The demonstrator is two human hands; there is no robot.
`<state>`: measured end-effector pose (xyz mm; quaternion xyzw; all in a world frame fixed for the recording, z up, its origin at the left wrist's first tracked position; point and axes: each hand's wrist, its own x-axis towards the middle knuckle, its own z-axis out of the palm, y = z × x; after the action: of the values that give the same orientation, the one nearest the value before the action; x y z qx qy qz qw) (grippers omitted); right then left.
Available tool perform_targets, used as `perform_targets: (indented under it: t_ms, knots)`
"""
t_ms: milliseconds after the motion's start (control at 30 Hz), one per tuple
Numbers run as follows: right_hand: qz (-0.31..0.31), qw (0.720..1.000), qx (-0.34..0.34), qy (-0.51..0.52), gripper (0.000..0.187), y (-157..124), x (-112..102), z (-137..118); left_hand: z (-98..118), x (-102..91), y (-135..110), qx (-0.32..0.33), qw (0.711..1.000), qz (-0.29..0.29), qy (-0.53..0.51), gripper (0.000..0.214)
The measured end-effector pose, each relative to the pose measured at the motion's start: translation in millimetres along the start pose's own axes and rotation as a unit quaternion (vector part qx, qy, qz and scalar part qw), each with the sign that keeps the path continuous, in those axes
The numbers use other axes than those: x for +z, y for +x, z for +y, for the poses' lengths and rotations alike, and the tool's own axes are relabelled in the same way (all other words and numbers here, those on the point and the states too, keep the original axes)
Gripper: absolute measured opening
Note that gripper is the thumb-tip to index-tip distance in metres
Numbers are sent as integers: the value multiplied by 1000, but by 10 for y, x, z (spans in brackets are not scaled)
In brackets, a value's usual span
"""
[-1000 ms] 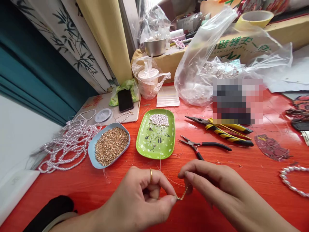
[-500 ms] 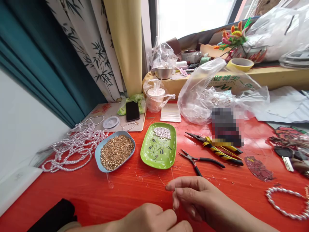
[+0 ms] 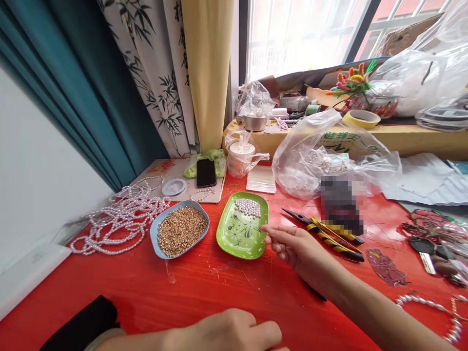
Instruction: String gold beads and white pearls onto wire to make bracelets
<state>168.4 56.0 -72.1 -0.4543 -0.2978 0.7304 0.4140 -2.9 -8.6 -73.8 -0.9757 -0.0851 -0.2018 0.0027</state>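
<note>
My right hand (image 3: 292, 243) reaches over the right rim of the green tray (image 3: 234, 239), its thumb and forefinger pinched on a thin thread that I can barely see. White pearls (image 3: 247, 206) lie in a cluster at the tray's far end. My left hand (image 3: 234, 334) rests closed at the bottom edge, fingers curled; what it holds is hidden. A blue dish of gold beads (image 3: 181, 230) stands left of the green tray. Part of the small black-handled pliers lies hidden under my right forearm.
Yellow-striped pliers (image 3: 329, 233) lie right of my hand. Pearl strands (image 3: 120, 219) are heaped at the left, a phone (image 3: 205, 172) and thread spool (image 3: 174, 186) behind. Plastic bags (image 3: 321, 156), a bagged cup (image 3: 241, 153) and windowsill clutter stand at the back. A beaded loop (image 3: 435, 312) lies at the right.
My right hand has left my left hand and moved forward to the green tray's rim. My left hand sank toward the bottom edge. The view tilted upward, showing more window.
</note>
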Motion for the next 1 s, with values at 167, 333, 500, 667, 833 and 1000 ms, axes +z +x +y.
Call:
perform_targets:
  t_ms: [167,333,500,667,833,1000]
  knots:
    - [-7,999,-32,-20,24,-24,35,42,-123,-160,19,-45,998,22,-45,9]
    - [-26,993,-67,-91,22,-173,164,128,-370,-320,57,-385,872,165,-253,29]
    - [-42,974,-108,-195,17,-319,297,196,-614,-322,150,-557,708,142,-409,27]
    - [-80,928,-147,-333,15,-481,399,325,-700,-309,188,-572,617,140,-521,23]
    - [-47,820,-229,-523,16,-506,150,149,-759,-338,158,-588,592,185,-520,30]
    - [183,667,-293,-660,21,-330,-606,-258,-802,-376,139,-584,604,189,-508,24]
